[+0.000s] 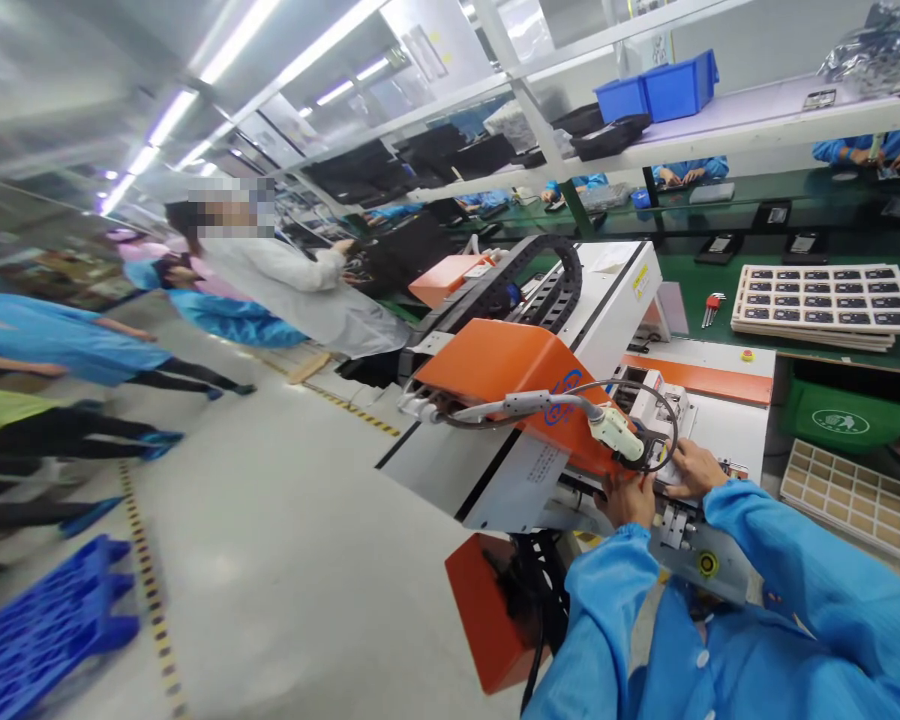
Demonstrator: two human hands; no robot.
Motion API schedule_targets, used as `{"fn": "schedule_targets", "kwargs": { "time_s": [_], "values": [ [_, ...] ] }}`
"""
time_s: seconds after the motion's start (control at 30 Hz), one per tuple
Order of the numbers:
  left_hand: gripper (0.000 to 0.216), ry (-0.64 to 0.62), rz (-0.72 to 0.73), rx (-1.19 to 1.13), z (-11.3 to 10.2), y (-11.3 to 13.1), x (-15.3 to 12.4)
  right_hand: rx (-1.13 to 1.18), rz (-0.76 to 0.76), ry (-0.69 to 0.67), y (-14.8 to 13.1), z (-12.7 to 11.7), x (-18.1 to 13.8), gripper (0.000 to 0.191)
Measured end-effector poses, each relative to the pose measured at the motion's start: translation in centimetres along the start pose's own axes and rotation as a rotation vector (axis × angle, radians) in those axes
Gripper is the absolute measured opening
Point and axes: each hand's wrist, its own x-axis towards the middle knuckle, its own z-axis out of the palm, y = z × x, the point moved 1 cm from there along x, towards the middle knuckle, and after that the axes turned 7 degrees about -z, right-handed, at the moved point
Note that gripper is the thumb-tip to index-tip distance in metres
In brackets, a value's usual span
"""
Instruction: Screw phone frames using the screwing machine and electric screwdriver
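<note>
Both hands are at the working area of a white and orange bench machine (521, 375). My left hand (628, 498) has its fingers bent under the machine's cream-coloured head (616, 434). Just to the right, my right hand (694, 470) reaches in with curled fingers beside the white fixture (656, 400). A small dark part (654, 450) shows between the head and my fingertips. What the fingers grip is too small and partly covered to make out. A thin black cable (676, 405) loops over this spot.
Right of the machine, white trays of small dark parts (817, 300) are stacked on the green bench (690, 275), near red-handled tools (712, 308). Below stand a green bin (855, 415) and a gridded tray (847, 490). A person in white (292, 280) stands at left; a blue pallet (52, 620) lies on the floor.
</note>
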Motion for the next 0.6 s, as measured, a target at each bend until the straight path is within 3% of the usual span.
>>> {"fn": "schedule_targets", "kwargs": {
  "time_s": [0.6],
  "values": [
    [0.033,-0.125,0.024,0.083,-0.5,-0.2,1.3,0.040,0.005,-0.021,-0.8,-1.2,-0.1,0.072]
  ]
}}
